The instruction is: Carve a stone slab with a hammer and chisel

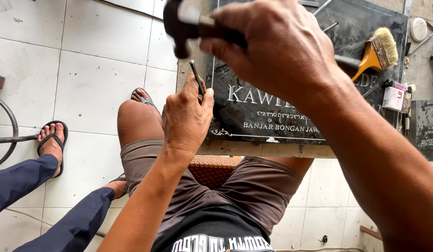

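- Near the left edge of the bench (272, 150), seen from the head camera, the left hand (186, 116) is closed around a thin metal chisel (196, 77).
- The chisel stands up out of the fist, leaning a little, and its low end is hidden behind the fingers.
- That hand sits just beside the bottom left corner of a dark stone plaque (282, 109) with pale carved letters.
- Up above, close to the camera, the right hand (277, 42) is clamped tight on the handle of a dark hammer (177, 25).
- The hammer head is blurry and hangs over the chisel, not touching it.
- The plaque lies flat on the bench and covers most of it.
- By the far right corner of the plaque lies a paint brush (380, 51) with an orange handle and pale hairs.
- A small white box (394, 97) sits near the right edge of the bench.
- On the tiled floor to the left are another person's feet in black sandals (53, 140) and dark blue trouser legs.
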